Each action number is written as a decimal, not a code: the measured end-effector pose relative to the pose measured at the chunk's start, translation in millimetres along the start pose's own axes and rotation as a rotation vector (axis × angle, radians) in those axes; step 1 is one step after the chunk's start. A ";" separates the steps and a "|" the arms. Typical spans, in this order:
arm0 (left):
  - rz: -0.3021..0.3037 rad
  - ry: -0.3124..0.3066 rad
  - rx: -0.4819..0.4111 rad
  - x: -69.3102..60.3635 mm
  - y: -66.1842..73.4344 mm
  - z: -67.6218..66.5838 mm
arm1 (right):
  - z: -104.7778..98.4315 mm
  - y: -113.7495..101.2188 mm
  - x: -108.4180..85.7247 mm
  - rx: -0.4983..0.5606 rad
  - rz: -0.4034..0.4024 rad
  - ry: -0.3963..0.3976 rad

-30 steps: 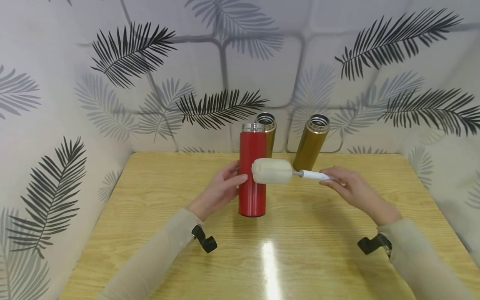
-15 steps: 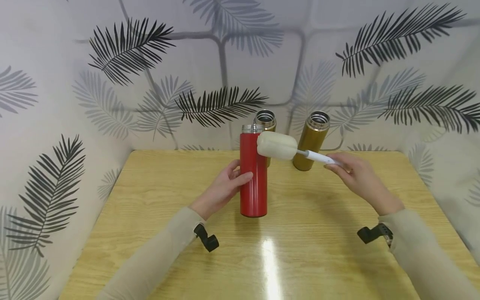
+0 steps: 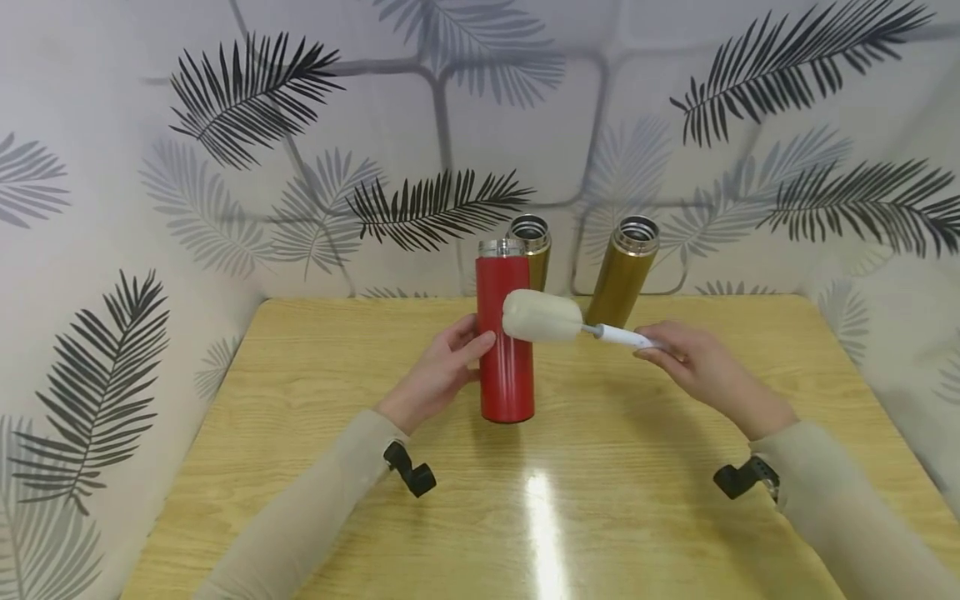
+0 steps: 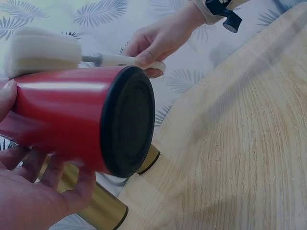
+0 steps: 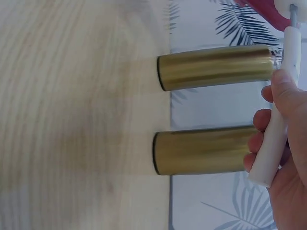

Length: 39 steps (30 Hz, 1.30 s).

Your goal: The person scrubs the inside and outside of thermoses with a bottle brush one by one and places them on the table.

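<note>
My left hand [image 3: 442, 367] grips a red thermos flask [image 3: 506, 383] round its side. The flask is upright, lidless, with a bare steel neck, and its black base [image 4: 132, 122] shows raised off the table in the left wrist view. My right hand [image 3: 693, 358] holds a sponge bottle brush [image 3: 543, 317] by its white handle [image 5: 276, 139], fingers curled round it. The cream sponge head lies across the flask's side, seemingly touching it. Behind stand two gold thermos flasks, a left one [image 3: 538, 271] partly hidden by the red flask and a right one [image 3: 622, 279].
A wooden table [image 3: 315, 358] lies beneath both hands, backed by a leaf-patterned wall covering [image 3: 390, 125]. The gold flasks are open-topped and stand near the table's back edge. Each wrist wears a strap with a small black camera mount [image 3: 420, 479].
The sponge head rose along the red flask towards its neck, then came back down to its middle. The left hand still grips the flask in nearly the same place.
</note>
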<state>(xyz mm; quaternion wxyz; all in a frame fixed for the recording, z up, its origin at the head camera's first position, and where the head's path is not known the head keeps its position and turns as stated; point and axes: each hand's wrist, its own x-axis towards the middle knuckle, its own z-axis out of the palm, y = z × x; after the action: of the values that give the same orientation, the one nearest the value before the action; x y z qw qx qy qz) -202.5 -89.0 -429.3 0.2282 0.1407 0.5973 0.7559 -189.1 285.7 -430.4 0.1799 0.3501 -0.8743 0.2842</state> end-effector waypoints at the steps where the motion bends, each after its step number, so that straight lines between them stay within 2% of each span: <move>1: 0.004 0.013 -0.006 0.2 -0.2 -1.1 | 1.9 0.6 -1.4 0.010 -0.012 -0.011; 8: 0.025 0.068 -0.060 0.0 3.9 -6.1 | 11.7 -3.6 -11.6 0.047 -0.023 -0.063; 14: 0.051 0.049 -0.091 -0.2 5.8 -8.5 | 16.0 -9.5 -20.3 0.068 0.007 -0.100; 18: 0.066 0.052 -0.118 0.8 5.7 -9.7 | 16.0 -10.7 -25.7 0.067 0.000 -0.106; 21: 0.072 0.065 -0.144 0.9 6.4 -10.0 | 15.7 -10.1 -29.1 0.066 -0.022 -0.101; 26: 0.070 0.047 -0.144 0.9 6.0 -9.8 | 14.1 -7.7 -30.3 0.070 -0.036 -0.078; 34: 0.072 0.026 -0.194 -1.8 2.3 -5.8 | 10.4 -3.8 -18.8 0.075 -0.057 -0.013; 39: 0.069 -0.002 -0.191 -4.2 0.6 -3.4 | 7.8 -1.4 -11.5 0.043 -0.034 0.032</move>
<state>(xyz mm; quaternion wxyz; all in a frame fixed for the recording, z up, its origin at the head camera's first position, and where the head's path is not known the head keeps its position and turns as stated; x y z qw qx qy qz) -200.7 -94.1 -429.4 0.2151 0.1397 0.5173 0.8165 -181.1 285.9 -441.8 0.1912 0.3642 -0.8588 0.3053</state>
